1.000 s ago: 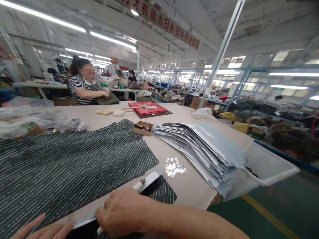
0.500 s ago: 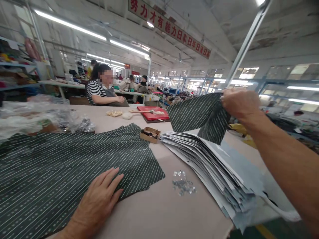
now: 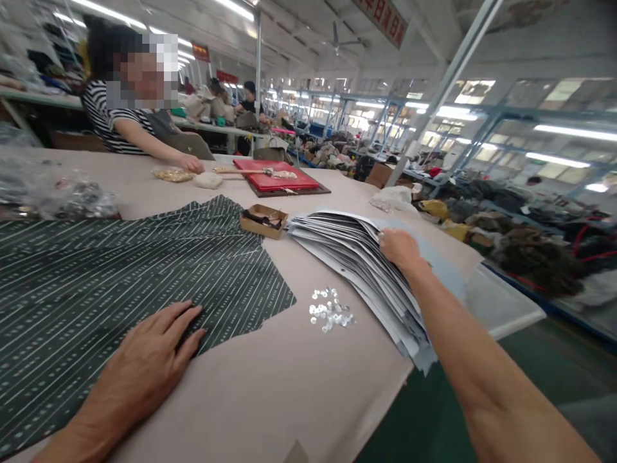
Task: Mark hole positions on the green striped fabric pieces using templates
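Observation:
My left hand (image 3: 144, 357) lies flat, fingers stretched out, on dark green fabric panels (image 3: 207, 270) printed with pale stripes and rows of small marks. To the right, a fanned stack of cut fabric pieces (image 3: 344, 247) shows grey and white edges. My right hand (image 3: 402, 249) is closed at the stack's upper right edge, its fingers curled on a fabric piece there; the fingertips are partly hidden. Between the two piles, small round silvery metal discs (image 3: 331, 310) are scattered on the table (image 3: 270, 392).
A small cardboard box (image 3: 263, 222) with dark items stands behind the piles. Beyond it are a red board (image 3: 284, 177) with a wooden-handled tool, and a gold-coloured heap (image 3: 173, 174) by a co-worker's hand (image 3: 190, 163). Plastic bags (image 3: 58, 193) sit left. The table's edge drops away at front right.
My right hand has come down from holding a striped fabric piece in the air to the stack; that piece no longer hangs in view. The co-worker's hand has reached to the gold-coloured heap. My view has shifted.

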